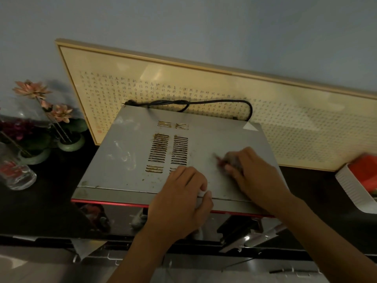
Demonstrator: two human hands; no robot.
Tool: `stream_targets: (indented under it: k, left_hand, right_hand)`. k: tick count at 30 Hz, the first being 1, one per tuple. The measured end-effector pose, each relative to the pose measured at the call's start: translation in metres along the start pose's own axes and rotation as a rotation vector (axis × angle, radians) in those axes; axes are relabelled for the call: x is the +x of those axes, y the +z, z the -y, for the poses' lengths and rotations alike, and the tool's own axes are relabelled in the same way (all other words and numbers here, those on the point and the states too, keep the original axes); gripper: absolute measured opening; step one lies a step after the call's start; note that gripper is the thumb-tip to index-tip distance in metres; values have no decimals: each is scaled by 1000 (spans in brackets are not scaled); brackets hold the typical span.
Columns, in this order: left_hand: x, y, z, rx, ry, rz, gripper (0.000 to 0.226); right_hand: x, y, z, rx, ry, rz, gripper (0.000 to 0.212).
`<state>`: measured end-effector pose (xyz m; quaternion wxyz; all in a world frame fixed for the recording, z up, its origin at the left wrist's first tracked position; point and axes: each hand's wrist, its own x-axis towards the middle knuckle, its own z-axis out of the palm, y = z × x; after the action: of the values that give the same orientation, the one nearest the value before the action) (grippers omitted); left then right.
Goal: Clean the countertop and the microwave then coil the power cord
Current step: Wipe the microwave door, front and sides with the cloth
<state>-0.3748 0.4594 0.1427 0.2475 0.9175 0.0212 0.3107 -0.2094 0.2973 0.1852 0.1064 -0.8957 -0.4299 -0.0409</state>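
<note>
On top of the microwave (130, 160), my right hand (255, 172) is curled around a reddish cloth (221, 161), pressing it on the metal right of the vents (169, 150). My left hand (179, 199) rests at the front edge, its grip closed round something white that I cannot make out. Behind, the cord (204, 103) lies looped along the back edge, before a framed scroll (285, 111). Flowers (40, 107) and a glass (16, 174) stand on the dark counter (51, 201) at left.
</note>
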Motion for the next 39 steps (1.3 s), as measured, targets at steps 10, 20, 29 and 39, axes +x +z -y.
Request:
stream_targets:
  k: [10,20,29,39]
  left_hand:
    - [-4,6,2,-66,-108,-177,2]
    - [-8,-18,2,-316,-197,-214,8]
    - [-8,-35,-3,134,55,-88,27]
    - [-7,-43,27,325,220,123,33]
  right_hand:
    - [-30,15,78,86,-178,54,49]
    - [2,9,78,219,-275,117,41]
    - [-9,-6,46,395,-269,79,70]
    - [-11,11,43,477,-208,-99,42]
